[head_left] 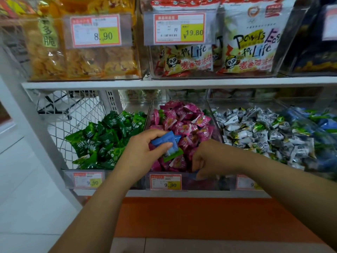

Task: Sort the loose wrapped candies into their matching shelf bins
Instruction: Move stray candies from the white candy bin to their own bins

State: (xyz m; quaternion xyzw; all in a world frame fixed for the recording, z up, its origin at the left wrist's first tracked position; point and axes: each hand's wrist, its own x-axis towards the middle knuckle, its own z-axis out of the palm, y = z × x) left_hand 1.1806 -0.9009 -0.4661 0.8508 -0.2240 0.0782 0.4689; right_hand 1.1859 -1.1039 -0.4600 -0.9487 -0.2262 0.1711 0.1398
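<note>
The step in hand looks like picking strays out of the clear plastic bin of pink wrapped candies (209,185). Above it, the left hand (144,152) grips a few blue wrapped candies (167,141). The right hand (209,157) is curled at the bin's near edge over something blue; whether it pinches that cannot be told. The next move probably carries them right to the heap of blue candies (326,125), which is blurred and cut off.

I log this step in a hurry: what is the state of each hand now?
Left hand: grips blue candies over the pink bin.
Right hand: fingers curled at that bin's front; whether it holds anything cannot be told.
</note>
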